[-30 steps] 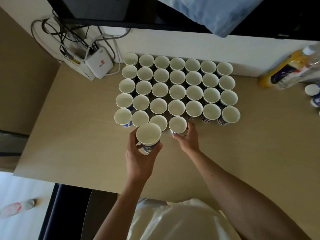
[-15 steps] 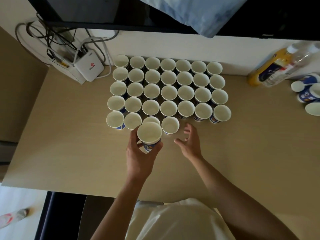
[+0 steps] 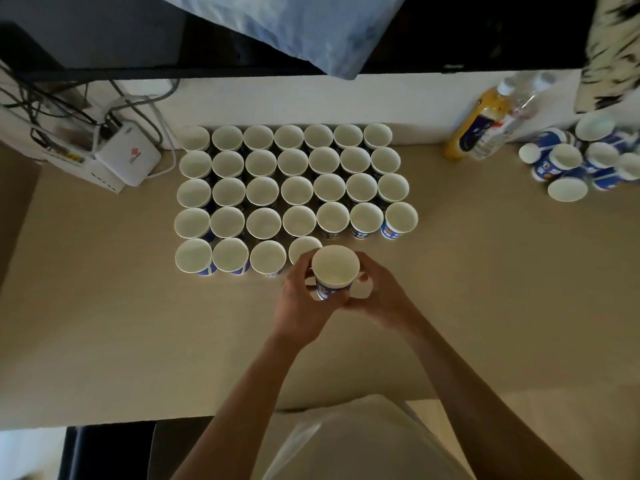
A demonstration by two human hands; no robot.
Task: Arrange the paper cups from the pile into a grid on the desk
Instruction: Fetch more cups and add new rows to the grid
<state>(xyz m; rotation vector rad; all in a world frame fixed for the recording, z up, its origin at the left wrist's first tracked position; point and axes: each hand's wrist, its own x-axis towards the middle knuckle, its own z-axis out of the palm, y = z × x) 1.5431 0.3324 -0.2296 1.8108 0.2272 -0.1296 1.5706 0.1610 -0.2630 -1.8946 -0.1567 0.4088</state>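
On the desk (image 3: 104,306), pushed up to the back wall (image 3: 277,102): grid of paper cups (image 3: 294,190), mouths up, rims touching or nearly so. Four full rows of seven. Nearest row only part filled, with four set down from the left end. Blue print visible on the sides of the front and right-edge ones.

Just right of that fourth one, at the fifth place of the nearest row: one more cup (image 3: 335,268), upright, mouth up, overlapping its neighbour's rim in this view. Held between both hands.
- Grip of left hand (image 3: 304,306): wrapped round the lower wall from the near-left side, fingers curled.
- Grip of right hand (image 3: 381,299): closed on the right side, thumb just under the rim, fingers tucked in toward the base.

Cannot tell whether standing on the desk or lifted just above it, nor whether single or a nested stack.

Far right, well apart from the grid: pile of cups (image 3: 571,164), some upright, some on their sides. Left of the pile, by the wall: two bottles (image 3: 474,126), one yellow, one clear. Back left corner: white box (image 3: 128,157). Overhead at the top edge: pale blue cloth (image 3: 294,22).
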